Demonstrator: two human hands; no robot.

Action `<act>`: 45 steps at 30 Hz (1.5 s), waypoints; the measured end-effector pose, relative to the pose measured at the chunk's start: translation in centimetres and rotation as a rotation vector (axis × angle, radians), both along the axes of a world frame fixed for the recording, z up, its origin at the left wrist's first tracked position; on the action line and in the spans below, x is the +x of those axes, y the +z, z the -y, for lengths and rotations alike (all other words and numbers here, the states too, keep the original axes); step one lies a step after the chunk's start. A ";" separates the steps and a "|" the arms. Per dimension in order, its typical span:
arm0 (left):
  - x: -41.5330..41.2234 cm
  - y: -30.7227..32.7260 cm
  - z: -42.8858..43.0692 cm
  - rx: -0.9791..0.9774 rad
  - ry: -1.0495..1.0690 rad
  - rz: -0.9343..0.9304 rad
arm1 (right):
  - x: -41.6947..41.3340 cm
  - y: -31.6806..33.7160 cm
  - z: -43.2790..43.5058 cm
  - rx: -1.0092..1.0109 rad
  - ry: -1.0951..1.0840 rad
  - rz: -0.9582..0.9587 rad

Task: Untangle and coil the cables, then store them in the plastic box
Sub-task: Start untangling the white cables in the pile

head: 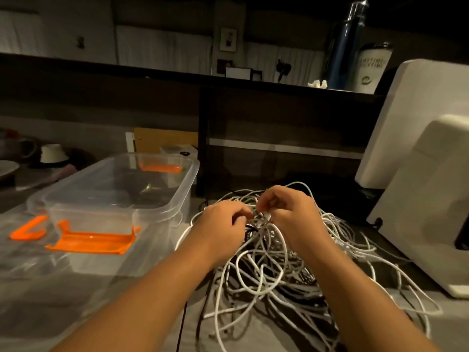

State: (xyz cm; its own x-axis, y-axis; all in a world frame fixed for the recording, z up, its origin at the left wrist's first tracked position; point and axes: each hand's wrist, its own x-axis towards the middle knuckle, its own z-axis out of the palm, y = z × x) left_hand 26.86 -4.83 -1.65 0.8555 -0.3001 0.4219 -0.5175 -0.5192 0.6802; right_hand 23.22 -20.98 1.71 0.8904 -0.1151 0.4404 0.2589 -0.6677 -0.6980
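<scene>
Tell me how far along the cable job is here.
Barely started. Done: the plastic box stands open, no coil visible inside. In hand: the left hand and right hand both pinch strands atop the cable tangle. To do: freeing, coiling and boxing practically everything; the cables lie in one heap.

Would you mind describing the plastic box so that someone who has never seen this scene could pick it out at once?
Find the heap of tangled white cables in the middle of the table. The plastic box stands just left of it. It is the only see-through tub there, rectangular, with bright orange clips at its near and far ends.
</scene>
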 end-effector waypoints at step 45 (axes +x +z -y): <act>-2.2 4.0 0.2 -0.632 -0.128 -0.039 | -0.8 1.4 0.5 -0.051 0.287 -0.119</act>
